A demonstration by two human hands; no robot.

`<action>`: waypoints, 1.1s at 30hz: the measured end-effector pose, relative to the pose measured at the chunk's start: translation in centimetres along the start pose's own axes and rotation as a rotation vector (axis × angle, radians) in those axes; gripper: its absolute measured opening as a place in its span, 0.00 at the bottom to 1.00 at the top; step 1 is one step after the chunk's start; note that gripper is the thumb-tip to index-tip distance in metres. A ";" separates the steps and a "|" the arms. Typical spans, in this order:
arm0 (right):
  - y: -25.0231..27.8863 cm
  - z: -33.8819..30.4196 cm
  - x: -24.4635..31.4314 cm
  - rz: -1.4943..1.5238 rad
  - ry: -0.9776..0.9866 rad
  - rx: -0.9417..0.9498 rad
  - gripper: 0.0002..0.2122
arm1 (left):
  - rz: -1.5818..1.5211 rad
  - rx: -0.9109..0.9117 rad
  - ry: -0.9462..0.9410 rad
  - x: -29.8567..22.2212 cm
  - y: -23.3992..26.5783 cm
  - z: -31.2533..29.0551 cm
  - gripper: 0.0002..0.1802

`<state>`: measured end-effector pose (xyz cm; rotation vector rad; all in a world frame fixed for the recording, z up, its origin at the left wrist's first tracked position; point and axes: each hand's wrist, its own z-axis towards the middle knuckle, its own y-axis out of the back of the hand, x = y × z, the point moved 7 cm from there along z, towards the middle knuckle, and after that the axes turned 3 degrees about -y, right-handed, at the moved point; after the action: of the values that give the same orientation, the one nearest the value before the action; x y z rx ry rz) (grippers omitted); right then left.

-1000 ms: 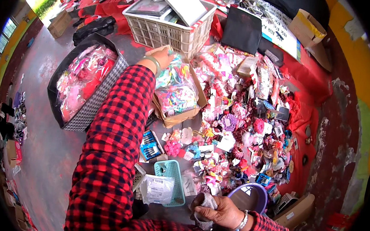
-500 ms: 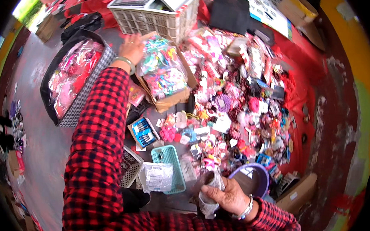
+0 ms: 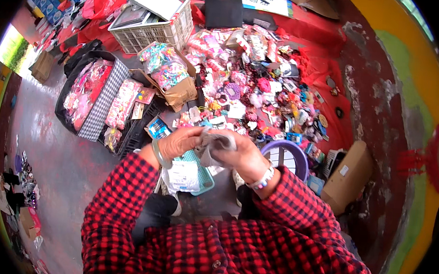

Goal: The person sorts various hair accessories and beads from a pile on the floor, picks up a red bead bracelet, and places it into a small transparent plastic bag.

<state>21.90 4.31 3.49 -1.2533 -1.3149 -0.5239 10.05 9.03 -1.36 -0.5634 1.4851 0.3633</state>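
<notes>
A bunched grey cloth (image 3: 216,145) is held up in front of my body between both hands; its exact kind is hard to make out. My left hand (image 3: 179,143), with a bangle at the wrist, pinches its left side. From the right, my right hand (image 3: 248,157), wearing a bead bracelet, grips the other side, slightly blurred. Below them a white plastic mailing bag (image 3: 183,177) lies on a mint-green basket (image 3: 204,175). Just right of my right hand stands a round purple basin (image 3: 304,161).
A heap of small colourful hair accessories (image 3: 243,88) spreads over red cloth ahead. Left of it are a cardboard box (image 3: 182,92) of bagged items, a houndstooth fabric bin (image 3: 101,111) and a white crate (image 3: 158,33). A brown carton (image 3: 351,179) leans at the right.
My left hand has come back from the cardboard box and now grips the grey cloth. My right hand has raised the cloth toward the middle. The view has shifted.
</notes>
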 end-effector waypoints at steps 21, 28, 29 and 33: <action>32.8 -54.1 -20.4 0.331 0.169 -1.338 0.12 | -0.112 -0.842 0.487 13.0 0.8 -11.2 0.11; 30.8 -47.0 -24.2 0.451 0.048 -1.245 0.12 | 0.003 -0.878 0.529 13.8 1.6 -12.3 0.11; 30.4 -45.8 -24.6 0.503 0.042 -1.217 0.11 | -0.003 -0.891 0.540 14.0 1.7 -12.5 0.11; 34.6 -46.9 -32.3 0.298 -0.243 -1.302 0.09 | 0.029 -0.823 0.543 14.9 1.8 -11.6 0.11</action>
<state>63.13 -37.07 -28.63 -2.5831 -0.8734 -1.1033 0.46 2.35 -16.25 -1.3748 1.8375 0.9122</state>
